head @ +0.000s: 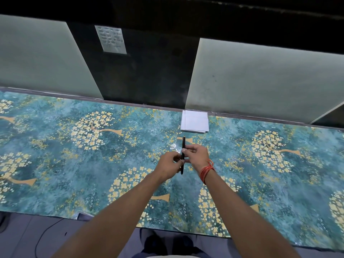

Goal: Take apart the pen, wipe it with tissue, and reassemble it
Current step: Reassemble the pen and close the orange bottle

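A slim black pen (183, 144) with a gold tip points away from me above the table. My left hand (168, 165) pinches its near half. My right hand (195, 157), with an orange thread round the wrist, pinches the pen at its middle from the right. The pen is in one piece as far as I can see; my fingers hide its middle. A small stack of white tissue (195, 121) lies flat on the table just beyond the pen's far tip.
The table (74, 164) carries a teal cloth with yellow flower trees. Pale panels (260, 81) and a dark wall stand right behind its far edge. Below the near edge are the floor, a black cable (43, 237) and my legs.
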